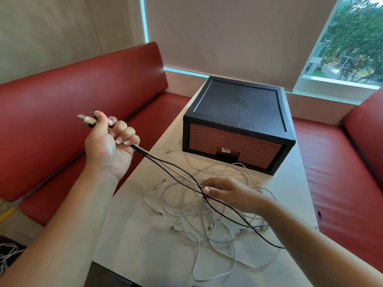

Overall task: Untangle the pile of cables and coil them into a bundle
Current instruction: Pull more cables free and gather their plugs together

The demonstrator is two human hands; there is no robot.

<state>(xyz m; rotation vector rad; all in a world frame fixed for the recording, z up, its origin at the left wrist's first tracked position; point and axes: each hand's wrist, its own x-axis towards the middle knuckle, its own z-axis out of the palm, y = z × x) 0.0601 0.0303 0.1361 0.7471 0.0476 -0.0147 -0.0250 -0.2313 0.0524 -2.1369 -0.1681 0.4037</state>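
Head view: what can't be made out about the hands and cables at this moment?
Left hand: its fingers cover the gripped cables, so their count is unclear.
Right hand: its back hides the fingers; whether it pinches the black cable is unclear.
White cable pile: crossings too thin to trace.
Lower-left cables: cut off by the left edge.

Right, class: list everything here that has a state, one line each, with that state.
left hand, raised, gripping the gathered cables near their plugs
right hand, low over the table, pinching the gathered cables
gathered cables, stretched between both hands
cable pile, tangled, uncoiled
drawer box, closed
blind, lowered
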